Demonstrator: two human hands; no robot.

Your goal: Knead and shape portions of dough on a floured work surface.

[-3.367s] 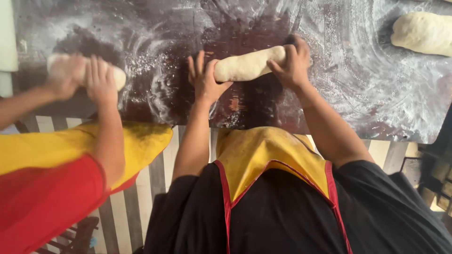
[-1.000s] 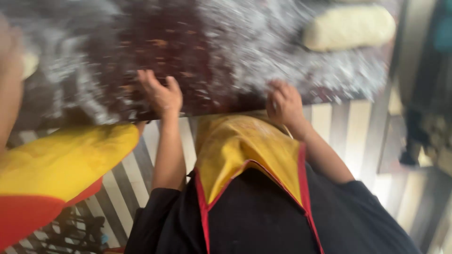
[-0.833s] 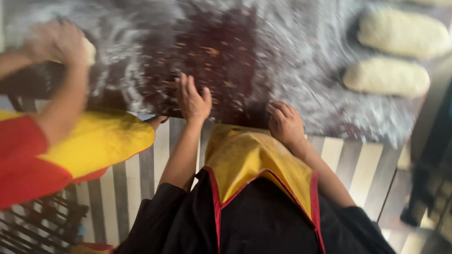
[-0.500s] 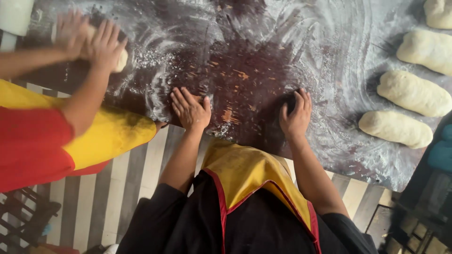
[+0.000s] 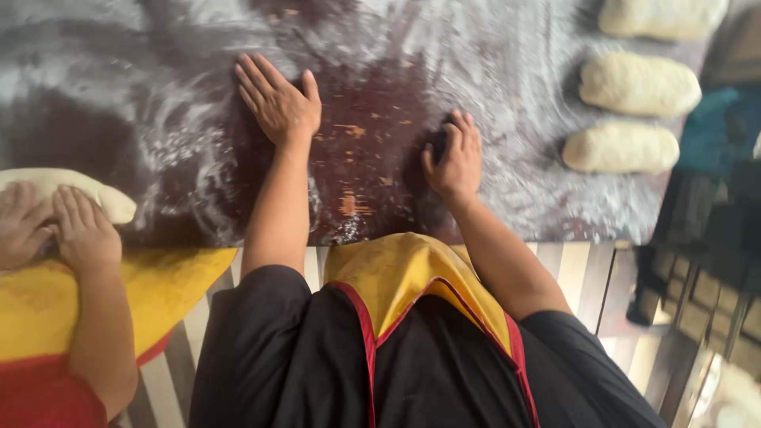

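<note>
left hand (image 5: 279, 101): flat, fingers spread, palm down | right hand (image 5: 454, 157): fingers curled, arm bent

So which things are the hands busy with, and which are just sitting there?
Busy with:
- left hand, flat on the floured table
- right hand, fingers curled on the table

Just there:
- three shaped dough loaves at the right
- a co-worker's hands rolling another dough piece
</note>
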